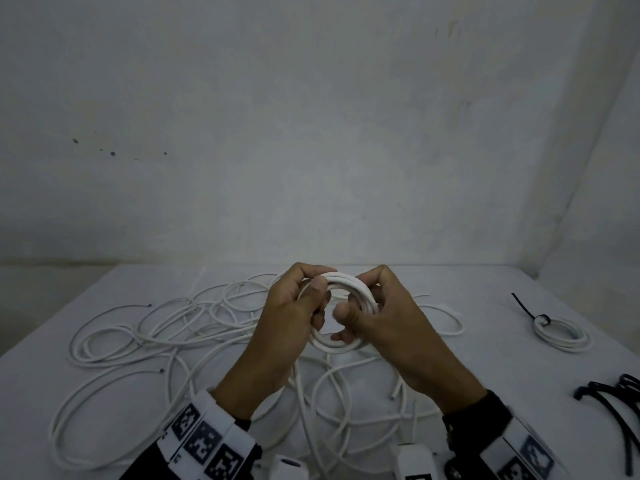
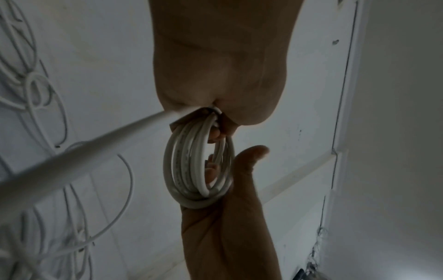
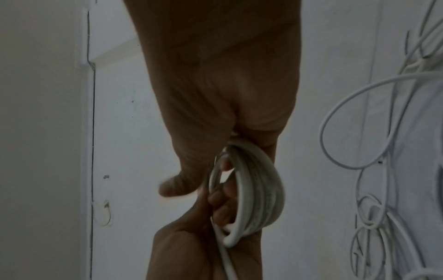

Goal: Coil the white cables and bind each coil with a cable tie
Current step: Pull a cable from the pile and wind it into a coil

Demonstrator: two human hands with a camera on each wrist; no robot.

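Both hands hold one white cable coil (image 1: 341, 308) above the middle of the table. My left hand (image 1: 304, 299) grips its left side with the fingers curled over the top and the thumb on the strands. My right hand (image 1: 363, 306) grips its right side, fingers hooked through the ring. The left wrist view shows the coil (image 2: 191, 170) edge-on, with a loose tail (image 2: 84, 149) running from my left fist. The right wrist view shows the same coil (image 3: 254, 193) between both hands. Loose white cables (image 1: 166, 327) sprawl over the table.
A bound white coil (image 1: 562, 336) with a black cable tie (image 1: 526, 308) lies at the right. Several black cable ties (image 1: 616, 396) lie near the right front edge. The white table (image 1: 485, 289) meets a grey wall behind.
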